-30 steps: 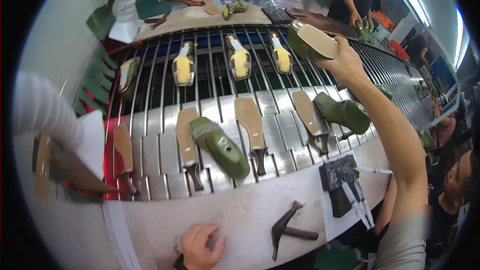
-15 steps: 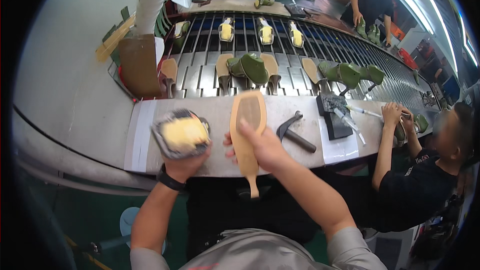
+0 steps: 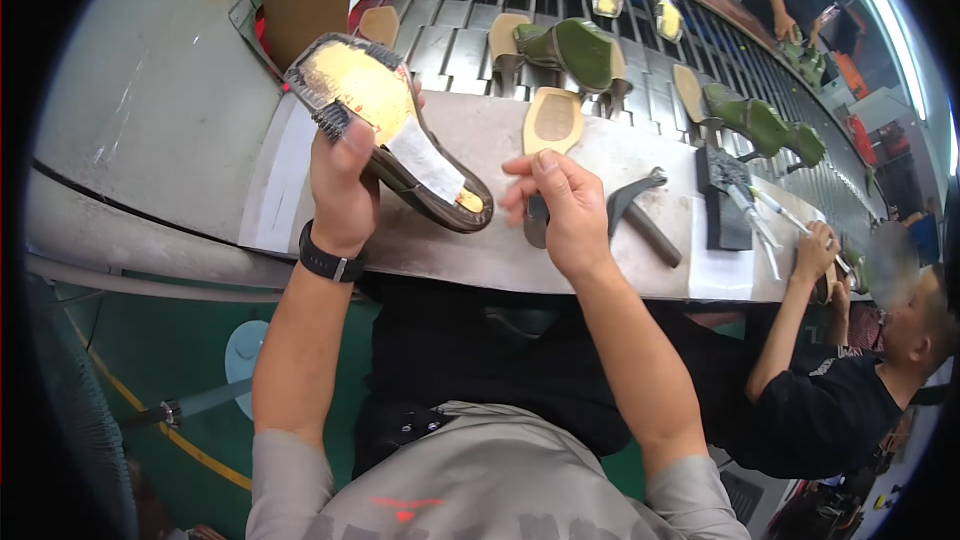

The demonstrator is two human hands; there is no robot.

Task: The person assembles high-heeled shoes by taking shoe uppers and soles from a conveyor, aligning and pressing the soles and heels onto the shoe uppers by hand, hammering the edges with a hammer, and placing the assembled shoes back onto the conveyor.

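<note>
Left hand (image 3: 345, 185) wrapped round yellow-bottomed shoe (image 3: 388, 115), right hand (image 3: 570, 205) half-curled beside tan sole (image 3: 554, 120), hold unclear

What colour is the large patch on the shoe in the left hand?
The patch is pale yellow, best in the head view.

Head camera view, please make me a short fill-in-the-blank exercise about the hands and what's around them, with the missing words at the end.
1. The left hand holds an unfinished shoe whose underside shows a large patch coloured ____.
2. A black wristband circles the ____ wrist.
3. In the picture, the hammer lies on the worktable to the ____ of the right hand.
4. The sheet under the dark block is coloured ____.

Missing words: yellow; left; right; white.
</note>
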